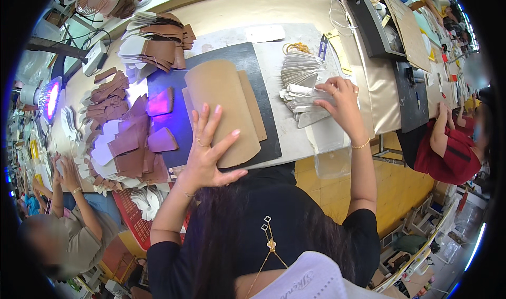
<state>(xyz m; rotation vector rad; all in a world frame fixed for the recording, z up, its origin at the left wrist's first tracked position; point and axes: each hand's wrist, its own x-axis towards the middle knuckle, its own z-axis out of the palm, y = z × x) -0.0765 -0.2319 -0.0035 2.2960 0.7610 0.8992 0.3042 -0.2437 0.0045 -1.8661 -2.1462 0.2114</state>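
A large tan curved sheet (pixel 221 104), rounded at its top, lies on a black mat (pixel 261 88). Flatter tan pieces (pixel 250 96) stick out from under it. My left hand (pixel 211 148) rests on the sheet's lower left part with fingers spread. To the right, my right hand (pixel 341 96) reaches a pile of thin white cut pieces (pixel 300 101); its thumb and fingers curl around the pile's right end. How many pieces lie between them is hidden. Behind it stands a fanned bundle of pale strips (pixel 300 69).
Brown and white cut pieces (pixel 153 46) are stacked at the left, with more brown pieces (pixel 124 146) nearer. A lit lamp (pixel 51 96) shines from the left. A black box (pixel 371 27) stands at the far right. Co-workers sit on both sides.
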